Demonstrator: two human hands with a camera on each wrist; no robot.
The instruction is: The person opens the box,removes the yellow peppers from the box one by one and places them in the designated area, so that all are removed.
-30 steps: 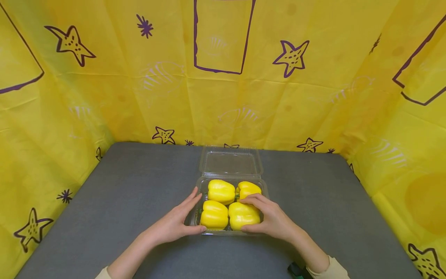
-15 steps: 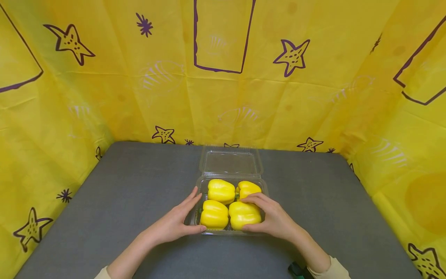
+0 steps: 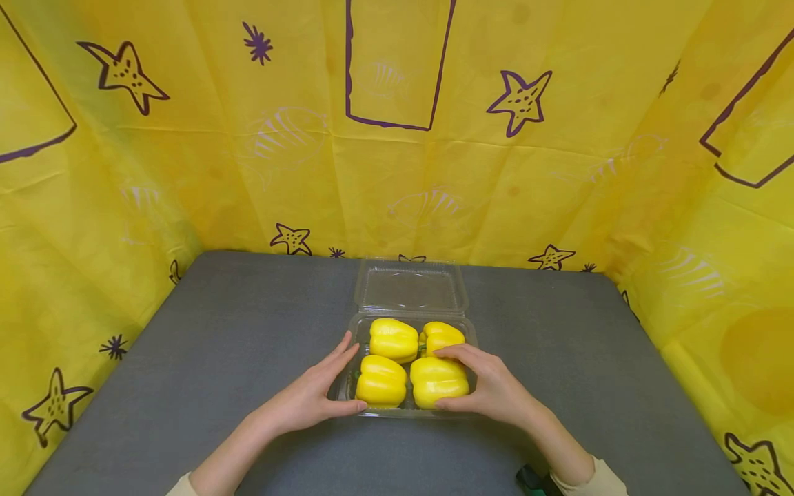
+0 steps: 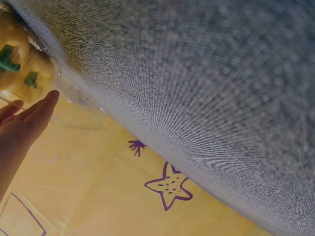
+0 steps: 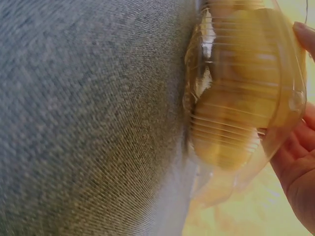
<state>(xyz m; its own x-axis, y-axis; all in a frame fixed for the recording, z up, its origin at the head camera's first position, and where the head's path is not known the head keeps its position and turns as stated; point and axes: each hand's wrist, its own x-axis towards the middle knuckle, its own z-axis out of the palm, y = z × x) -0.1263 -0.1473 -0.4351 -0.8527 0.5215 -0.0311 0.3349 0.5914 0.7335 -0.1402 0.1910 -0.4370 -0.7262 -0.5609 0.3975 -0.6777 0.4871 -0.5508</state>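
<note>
With left hand (image 3: 313,396) spread nearly straight, touching the box (image 3: 403,414) at its left side, steady lightly without gripping; with right hand (image 3: 493,391) curled round the near right pepper (image 3: 439,383) inside, settle it gently, minding the other three peppers (image 3: 381,382) beside and behind. Leave the folded-back lid (image 3: 409,286) alone beyond, on the desk (image 3: 260,317).

Even light put gloss on the peppers (image 3: 439,383) and faint shadow on the bench (image 3: 248,324); wrist views were blurred, the right wrist's backdrop (image 5: 256,211) washed out.
</note>
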